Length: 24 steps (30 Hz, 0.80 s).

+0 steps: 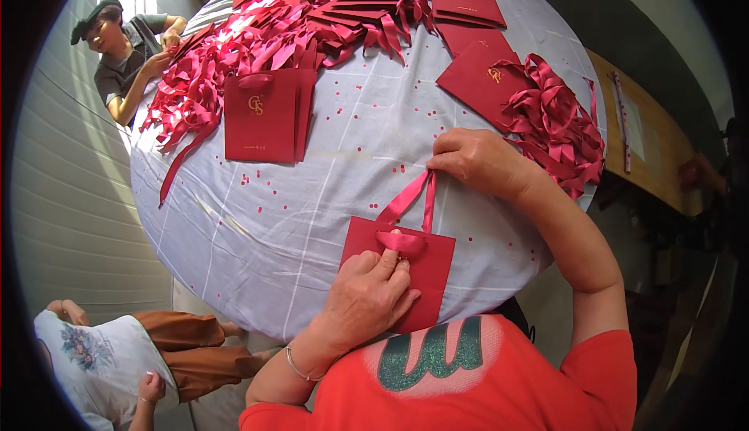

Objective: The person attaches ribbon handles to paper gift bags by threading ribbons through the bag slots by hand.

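Note:
In front of me a small red paper gift bag [431, 279] lies near the table's front edge. My left hand [365, 297] holds it down, the index finger stretched onto the short ribbon handle [412, 244] near its top and the other fingers curled. Beyond the bag, my right hand [485, 162] pinches the end of a dark pink ribbon loop [404, 199] and keeps it pulled taut away from the bag. The ribbon's two strands run down to the bag's top edge.
Standing red bags [261, 119] are at the left. A big heap of ribboned bags [312, 21] covers the far side. Loose ribbons [550, 115] pile at the right, beside flat bags [476, 80]. Small red dots dot the white cloth [312, 212]. Two people are at the left; one handles ribbons.

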Motion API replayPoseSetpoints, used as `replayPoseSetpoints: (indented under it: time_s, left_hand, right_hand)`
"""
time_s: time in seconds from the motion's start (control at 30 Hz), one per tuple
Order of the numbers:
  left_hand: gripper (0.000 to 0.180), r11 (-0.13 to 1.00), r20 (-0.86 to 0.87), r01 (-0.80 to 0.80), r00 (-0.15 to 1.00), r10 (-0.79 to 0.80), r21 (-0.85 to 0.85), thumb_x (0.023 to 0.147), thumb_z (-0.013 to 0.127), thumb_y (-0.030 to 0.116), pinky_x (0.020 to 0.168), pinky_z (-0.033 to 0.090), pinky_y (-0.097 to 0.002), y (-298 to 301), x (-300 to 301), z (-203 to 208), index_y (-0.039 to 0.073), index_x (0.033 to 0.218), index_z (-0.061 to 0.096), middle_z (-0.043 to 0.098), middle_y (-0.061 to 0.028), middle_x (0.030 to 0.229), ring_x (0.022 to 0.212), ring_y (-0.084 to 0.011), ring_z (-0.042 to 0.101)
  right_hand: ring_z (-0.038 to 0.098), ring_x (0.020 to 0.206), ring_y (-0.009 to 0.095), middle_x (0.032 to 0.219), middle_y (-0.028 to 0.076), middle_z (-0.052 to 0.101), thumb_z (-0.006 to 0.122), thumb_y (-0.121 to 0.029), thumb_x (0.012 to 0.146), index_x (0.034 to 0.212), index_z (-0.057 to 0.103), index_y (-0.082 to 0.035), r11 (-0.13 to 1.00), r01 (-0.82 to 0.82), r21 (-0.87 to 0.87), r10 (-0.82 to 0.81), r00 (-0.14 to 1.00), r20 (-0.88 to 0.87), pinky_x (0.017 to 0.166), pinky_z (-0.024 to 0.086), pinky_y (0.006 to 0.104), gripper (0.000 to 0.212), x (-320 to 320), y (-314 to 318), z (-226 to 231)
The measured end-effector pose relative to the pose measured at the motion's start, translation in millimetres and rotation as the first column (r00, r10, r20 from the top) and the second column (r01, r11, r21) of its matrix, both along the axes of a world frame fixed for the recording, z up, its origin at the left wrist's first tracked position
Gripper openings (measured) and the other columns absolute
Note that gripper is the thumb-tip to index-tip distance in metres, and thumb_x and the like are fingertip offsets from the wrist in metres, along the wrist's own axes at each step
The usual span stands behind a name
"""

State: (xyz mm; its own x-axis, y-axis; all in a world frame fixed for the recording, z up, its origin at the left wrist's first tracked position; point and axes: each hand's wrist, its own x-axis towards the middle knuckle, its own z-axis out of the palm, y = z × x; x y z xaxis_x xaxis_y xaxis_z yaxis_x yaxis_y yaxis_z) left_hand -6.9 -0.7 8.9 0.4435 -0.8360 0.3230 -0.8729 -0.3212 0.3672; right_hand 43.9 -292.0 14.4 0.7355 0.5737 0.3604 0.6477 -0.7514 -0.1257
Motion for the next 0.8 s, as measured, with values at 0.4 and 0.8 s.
replayPoseSetpoints:
  time_s: [0.4, 0.8]
  left_hand:
    - [0.04, 1.0, -0.013, -0.003, 1.0, 0.004, 0.01, 0.07, 0.08, 0.021, 0.072, 0.047, -0.0344, 0.4, 2.4, 1.9, -0.001, 0.1, 0.065, 0.064, -0.0155, 0.115, 0.075, -0.0229, 0.055]
    - [0.03, 0.997, 0.085, 0.063, 0.995, -0.059, -0.046, 0.07, 0.08, 0.019, 0.071, 0.05, -0.0313, 2.5, 2.0, -2.8, 0.002, 0.09, 0.065, 0.067, -0.0176, 0.117, 0.076, -0.0195, 0.056]
  right_hand:
    - [0.059, 0.079, 0.019, 0.088, 0.006, 0.056, 0.06, -0.014, 0.079, 0.088, 0.059, -0.005, 0.916, -0.148, -0.372, 0.228, 0.957, 0.181, 0.072, 0.05, 0.0317, 0.013, 29.1, -1.9, 2.6]
    - [0.06, 0.079, 0.02, 0.089, 0.006, 0.056, 0.065, -0.015, 0.078, 0.092, 0.063, -0.004, 0.924, -0.179, -0.339, 0.268, 0.934, 0.235, 0.074, 0.05, 0.0321, 0.017, 43.1, -3.4, -4.3]
